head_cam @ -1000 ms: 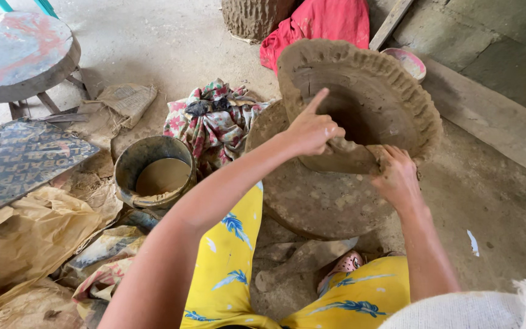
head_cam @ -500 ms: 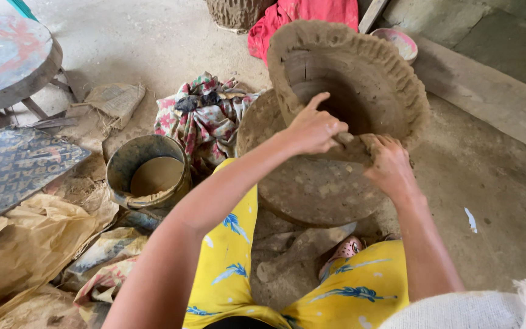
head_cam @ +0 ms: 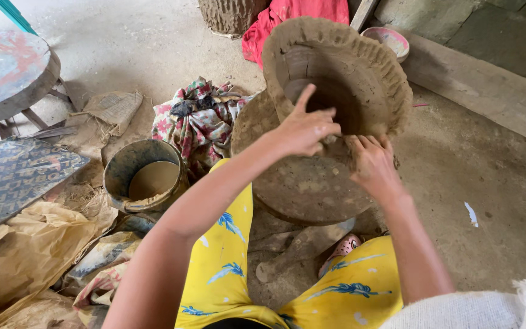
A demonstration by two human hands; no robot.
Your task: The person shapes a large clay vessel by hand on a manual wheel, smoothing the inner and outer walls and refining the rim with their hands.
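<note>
Left hand (head_cam: 304,129) curled over the near rim of the wide, ridged brown clay pot (head_cam: 336,73), thumb raised, fingers pressing inward; right hand (head_cam: 372,161) cupped against the outer wall just beside it, pinching wet clay. Pot tilted on the round, mud-caked wooden turntable (head_cam: 302,183). Best done with even counter-pressure from both sides. Slip-filled metal bucket (head_cam: 144,176) near the left.

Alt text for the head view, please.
Both hands, left hand and right hand, press the near wall of a wide clay pot on a round turntable. A bucket of muddy water stands to the left.
</note>
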